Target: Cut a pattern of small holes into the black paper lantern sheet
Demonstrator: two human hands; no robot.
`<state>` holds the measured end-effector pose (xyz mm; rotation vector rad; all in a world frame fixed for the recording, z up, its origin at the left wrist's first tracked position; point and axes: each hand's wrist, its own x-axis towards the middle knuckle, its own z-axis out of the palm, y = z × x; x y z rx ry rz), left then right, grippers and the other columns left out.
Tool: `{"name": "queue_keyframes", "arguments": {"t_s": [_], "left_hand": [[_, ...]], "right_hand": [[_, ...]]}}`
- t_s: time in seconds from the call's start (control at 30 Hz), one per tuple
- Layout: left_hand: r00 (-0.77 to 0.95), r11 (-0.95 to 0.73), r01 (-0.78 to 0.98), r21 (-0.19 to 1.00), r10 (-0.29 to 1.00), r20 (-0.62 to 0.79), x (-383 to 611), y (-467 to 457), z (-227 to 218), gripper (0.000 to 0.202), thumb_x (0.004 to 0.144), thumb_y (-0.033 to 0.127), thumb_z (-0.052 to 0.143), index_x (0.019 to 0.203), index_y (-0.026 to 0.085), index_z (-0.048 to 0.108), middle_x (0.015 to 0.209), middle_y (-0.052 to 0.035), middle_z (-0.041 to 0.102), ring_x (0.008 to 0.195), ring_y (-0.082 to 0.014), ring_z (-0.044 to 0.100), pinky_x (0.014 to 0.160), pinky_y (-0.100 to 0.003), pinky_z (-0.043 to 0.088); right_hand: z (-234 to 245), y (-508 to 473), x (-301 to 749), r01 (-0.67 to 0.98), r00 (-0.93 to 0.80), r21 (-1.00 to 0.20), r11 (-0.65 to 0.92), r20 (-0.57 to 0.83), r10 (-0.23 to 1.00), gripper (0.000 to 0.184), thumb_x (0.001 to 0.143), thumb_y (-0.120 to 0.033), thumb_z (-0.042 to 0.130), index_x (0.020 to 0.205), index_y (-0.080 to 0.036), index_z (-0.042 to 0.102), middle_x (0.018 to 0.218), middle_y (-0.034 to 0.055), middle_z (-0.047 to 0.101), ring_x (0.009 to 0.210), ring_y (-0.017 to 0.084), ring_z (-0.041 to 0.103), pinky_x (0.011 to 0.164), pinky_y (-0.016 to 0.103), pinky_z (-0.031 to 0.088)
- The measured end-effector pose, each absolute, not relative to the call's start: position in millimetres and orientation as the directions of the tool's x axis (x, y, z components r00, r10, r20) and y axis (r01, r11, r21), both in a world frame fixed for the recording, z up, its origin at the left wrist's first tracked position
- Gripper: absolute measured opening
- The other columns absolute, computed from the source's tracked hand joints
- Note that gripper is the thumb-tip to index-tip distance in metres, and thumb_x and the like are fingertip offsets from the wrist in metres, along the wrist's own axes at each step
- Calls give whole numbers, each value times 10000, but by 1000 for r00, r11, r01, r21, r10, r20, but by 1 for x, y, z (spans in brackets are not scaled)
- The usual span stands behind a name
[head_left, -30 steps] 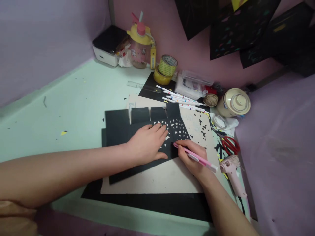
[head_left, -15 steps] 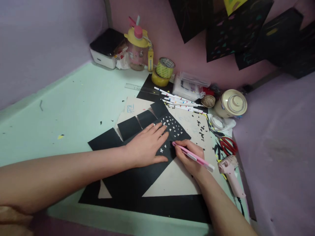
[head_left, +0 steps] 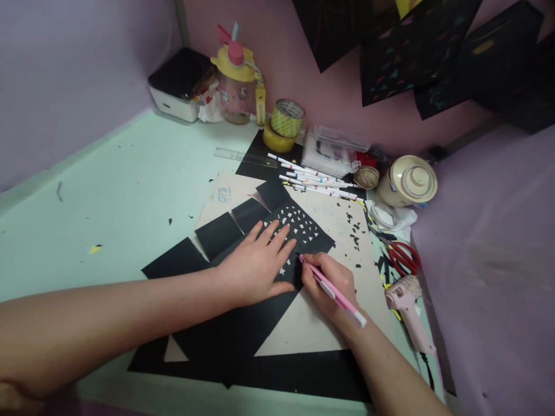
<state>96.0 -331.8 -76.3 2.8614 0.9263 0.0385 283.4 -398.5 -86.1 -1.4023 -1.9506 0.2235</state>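
Note:
My left hand [head_left: 255, 266] lies open and flat on a black paper sheet [head_left: 234, 323], fingers spread and holding it down. The sheet's far part has many small cut-out holes [head_left: 299, 222], and its upper left edge is slit into flaps [head_left: 219, 236]. My right hand [head_left: 329, 277] is closed round a slim pink craft knife [head_left: 336, 296] with a white end. Its tip meets the black sheet just right of my left fingers; the blade itself is too small to make out. Beneath the sheet lies a pale board [head_left: 303, 329].
Small black scraps [head_left: 356, 237] dot the board's right side. Beyond it are white markers [head_left: 316, 178], a ruler [head_left: 243, 156], tape rolls [head_left: 280, 130] and a clear box [head_left: 329, 153]. Red-handled scissors [head_left: 403, 257] and a pink glue gun [head_left: 407, 306] lie along the right wall.
The view has turned slightly. My right hand has shifted a little left and toward me, and the knife's rear end has swung nearer. My left hand still presses the sheet.

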Motion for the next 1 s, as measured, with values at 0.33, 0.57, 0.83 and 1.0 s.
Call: {"name": "queue_keyframes", "arguments": {"t_s": [0.33,0.57,0.83,1.0], "left_hand": [[786,-777,616,127,617,-41,98,-338,-72,778,890,652,420,1437,99,412,1532,-213,295,1416,-417,239,1129,-571,193],[784,-776,618,121,619,-33,98,-337,-74,773,893,653,410,1435,103,418,1532,-209,300,1416,-413,243,1130,-563,194],[785,-778,617,117,619,-20,97,-337,-73,767,894,643,414,1435,99,416,1530,-216,297,1413,-414,244,1126,-563,202],[789,-782,612,117,615,-18,97,-337,-74,765,898,645,404,1434,99,416,1526,-218,305,1412,-410,250,1125,-564,200]], "right_hand": [[-87,-400,283,743,-130,-568,355,397,908,117,868,-101,553,919,-203,578,824,22,703,665,113,655,627,207,501],[-85,-401,282,754,-107,-567,331,392,914,99,858,-108,547,872,-200,578,771,9,688,602,103,625,583,200,476],[-84,-401,282,743,-103,-579,335,396,912,99,862,-107,545,862,-202,575,747,-2,677,586,94,616,579,192,473],[-86,-401,282,740,-98,-588,325,384,918,92,876,-128,552,904,-207,590,790,8,695,642,108,650,620,201,504]]}}
